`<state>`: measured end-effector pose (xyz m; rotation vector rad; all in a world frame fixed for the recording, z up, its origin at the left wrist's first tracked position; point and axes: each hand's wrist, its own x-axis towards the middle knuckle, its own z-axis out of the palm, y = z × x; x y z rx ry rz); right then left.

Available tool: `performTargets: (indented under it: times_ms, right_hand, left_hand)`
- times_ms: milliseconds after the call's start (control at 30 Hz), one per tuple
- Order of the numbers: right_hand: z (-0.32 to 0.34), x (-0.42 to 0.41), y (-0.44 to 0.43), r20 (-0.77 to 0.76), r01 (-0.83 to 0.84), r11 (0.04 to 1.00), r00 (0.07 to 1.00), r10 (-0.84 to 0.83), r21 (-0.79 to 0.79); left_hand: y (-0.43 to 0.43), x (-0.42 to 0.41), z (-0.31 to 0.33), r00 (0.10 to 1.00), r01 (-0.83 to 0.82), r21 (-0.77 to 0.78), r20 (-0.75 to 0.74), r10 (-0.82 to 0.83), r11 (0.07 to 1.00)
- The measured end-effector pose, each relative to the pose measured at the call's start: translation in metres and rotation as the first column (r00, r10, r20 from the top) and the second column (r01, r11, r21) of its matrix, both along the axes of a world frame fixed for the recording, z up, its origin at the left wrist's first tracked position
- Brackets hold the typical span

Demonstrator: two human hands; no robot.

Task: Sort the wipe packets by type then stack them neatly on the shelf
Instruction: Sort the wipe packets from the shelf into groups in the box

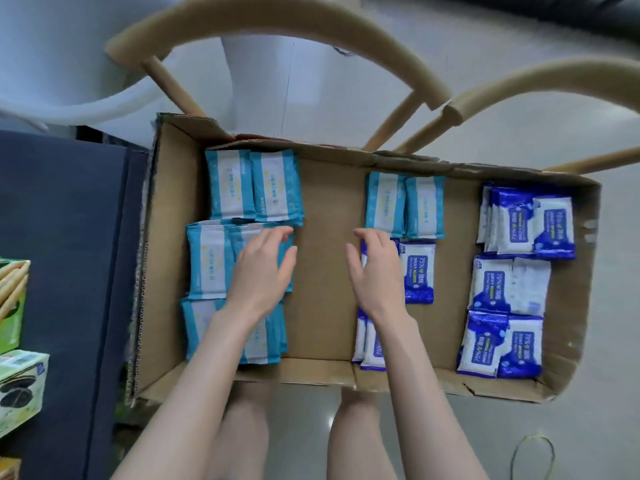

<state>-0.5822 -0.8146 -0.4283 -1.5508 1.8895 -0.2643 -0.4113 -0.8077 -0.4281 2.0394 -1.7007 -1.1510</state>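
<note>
Head view, layout: a shallow cardboard box [322, 202] lies open below the person, its contents lying flat in three columns.
Left column: teal packets [254, 187] only, in three groups from the far end to the near end.
Middle column: mixed. A teal pair [405, 206] lies at the far end, dark-blue alcohol packets [417, 270] touch its near edge, and more dark-blue ones lie by the near wall.
Right column: dark-blue packets [509, 285] only, some overlapping and askew.
Left hand [259, 271]: over the middle teal group, fingers loosely spread and gripping nothing. I cannot tell whether it touches the packets.
Right hand [377, 271]: over the dark-blue ones in the middle column, fingers relaxed and slightly bent, closed on nothing.
Shelf: none that I can pick out. A dark panel [69, 237] and cartons [20, 386] sit left of the box, and a wooden chair [277, 15] stands beyond it.
Step in hand: judged to be finishing the sort, with the middle column as the unsorted remainder.
Doing it well: carry the teal pair to the left column and the middle dark-blue ones to the right. Lift each group whole, thumb under one edge, rather than sliding it, since slick pouches likely fan out.
Before stacking: square up the skewed right-hand piles and keep the printed faces one way, so the stacks sit level.
</note>
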Motion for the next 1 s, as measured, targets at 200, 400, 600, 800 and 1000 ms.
performTargets:
  times_ms: [200,400,600,800,1000]
  right_hand:
    - [-0.007,-0.100,0.010,0.019,-0.003,0.997,1.000,0.002,0.079]
    - [-0.028,-0.167,0.001,0.032,-0.039,0.986,0.999,0.034,0.162]
    - [-0.060,-0.184,-0.033,0.068,-0.044,0.984,0.997,0.032,0.173]
    - [-0.097,-0.183,-0.069,0.094,0.090,0.973,0.989,-0.112,0.211]
    - [-0.127,-0.179,-0.089,0.011,0.208,0.950,0.976,-0.216,0.231]
  left_hand:
    - [0.007,-0.103,-0.014,1.000,-0.023,0.062,-0.008,0.023,0.998]
    - [0.002,-0.183,-0.034,0.994,-0.094,0.151,-0.038,0.101,0.984]
    - [-0.033,-0.208,-0.058,0.975,-0.216,0.174,-0.010,0.221,0.961]
    - [-0.071,-0.217,-0.100,0.933,-0.359,0.236,0.071,0.352,0.903]
    - [-0.094,-0.220,-0.130,0.882,-0.470,0.223,0.091,0.462,0.854]
